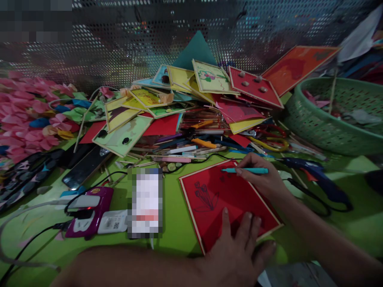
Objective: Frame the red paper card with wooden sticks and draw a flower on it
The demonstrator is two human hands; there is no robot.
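A red card [206, 231] edged with thin pale sticks lies tilted on the green table. Dark line-drawn flowers [205, 195] show on its left half, and a small dark mark sits near the upper edge. Across the card's lower part my left hand [236, 247] rests flat with fingers spread. Over the top right edge, my right hand [257, 173] pinches a turquoise felt-tip pen [253, 170]. The pen lies nearly level, its tip pointing left above the card; I cannot tell whether it touches.
Left of the card are a phone [145, 203] and a purple power strip [103, 199] with cables. A glue gun [320, 175] lies right, below a green basket [335, 115]. Framed cards [212, 77], pens and scissors [272, 139] pile behind; pink paper flowers [26, 111] heap at left.
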